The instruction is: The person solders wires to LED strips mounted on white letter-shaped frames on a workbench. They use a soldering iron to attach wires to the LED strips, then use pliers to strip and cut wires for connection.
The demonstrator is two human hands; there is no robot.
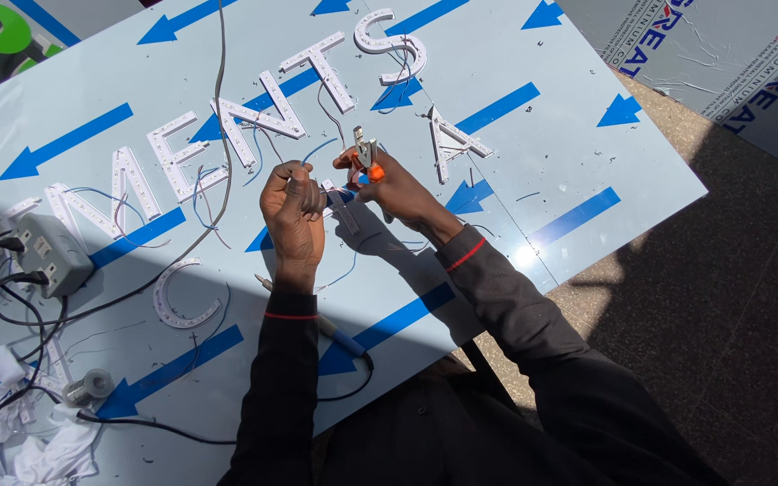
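Sunlit panel (533,162) with blue arrows | my left hand (292,209) pinches a blue wire (339,193) taut | my right hand (398,189) grips orange-handled pliers (366,155) on it, to cut cleanly.

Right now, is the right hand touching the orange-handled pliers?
Touching. The head view shows the right hand wrapped around the orange-handled pliers, fingers closed on the handles with no gap, the metal jaws sticking up above the fingers.

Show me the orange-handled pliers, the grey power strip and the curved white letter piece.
orange-handled pliers (367,160), head view, on the metal head.
grey power strip (54,255), head view, top face.
curved white letter piece (173,310), head view, lower curve.
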